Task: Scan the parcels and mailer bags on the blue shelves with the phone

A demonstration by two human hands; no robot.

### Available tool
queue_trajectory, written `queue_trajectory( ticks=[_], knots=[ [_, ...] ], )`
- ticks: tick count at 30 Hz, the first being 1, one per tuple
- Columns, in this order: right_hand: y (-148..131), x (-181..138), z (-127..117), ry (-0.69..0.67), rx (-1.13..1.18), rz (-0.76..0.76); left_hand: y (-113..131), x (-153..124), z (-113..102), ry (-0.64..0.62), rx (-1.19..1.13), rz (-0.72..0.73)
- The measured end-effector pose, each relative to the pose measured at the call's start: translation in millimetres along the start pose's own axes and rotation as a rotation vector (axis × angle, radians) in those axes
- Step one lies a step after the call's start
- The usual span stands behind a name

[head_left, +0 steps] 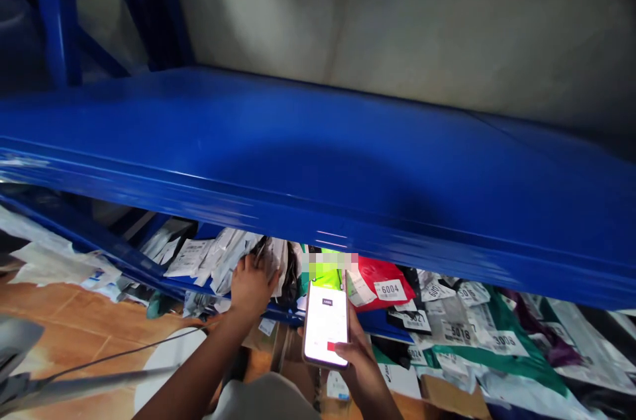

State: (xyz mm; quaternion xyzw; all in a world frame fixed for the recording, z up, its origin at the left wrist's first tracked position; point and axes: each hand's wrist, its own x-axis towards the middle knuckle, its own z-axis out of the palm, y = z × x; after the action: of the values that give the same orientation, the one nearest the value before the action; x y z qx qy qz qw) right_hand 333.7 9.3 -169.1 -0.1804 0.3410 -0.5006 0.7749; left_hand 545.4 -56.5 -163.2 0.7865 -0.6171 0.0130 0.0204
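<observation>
Under the blue shelf (318, 161), my left hand (251, 284) spreads flat on the upright parcels (218, 258), parting them for reading. My right hand (360, 357) grips the phone (325, 324), screen tilted toward me.

Lit phone (325, 324) upright; white parcels (218, 258) crammed on shelf (318, 161).

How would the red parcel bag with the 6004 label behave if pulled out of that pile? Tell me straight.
The red parcel bag looks like thin, creased plastic film, so it would probably flop rather than hold shape. Its glossy surface may be slippery. Other labelled bags overlap its lower edge, so pulling it would likely drag them along.
</observation>
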Motion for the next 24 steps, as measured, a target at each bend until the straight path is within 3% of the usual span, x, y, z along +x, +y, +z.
queue_trajectory(
  ticks=[3,10,17,24],
  knots=[
    [4,-1,3,0.001,0.066,0.009,3,5,-4,-0.041,0.036,-0.029],
    [-1,-5,14,-0.089,0.034,0.065,3,17,-6,-0.282,-0.03,-0.117],
    [3,-5,14,-0.134,0.0,0.06,5,39,-2,-0.287,-0.033,-0.133],
    [8,-5,12,-0.142,-0.029,0.084,15,21,2,-0.25,-0.078,-0.033]
  ],
)
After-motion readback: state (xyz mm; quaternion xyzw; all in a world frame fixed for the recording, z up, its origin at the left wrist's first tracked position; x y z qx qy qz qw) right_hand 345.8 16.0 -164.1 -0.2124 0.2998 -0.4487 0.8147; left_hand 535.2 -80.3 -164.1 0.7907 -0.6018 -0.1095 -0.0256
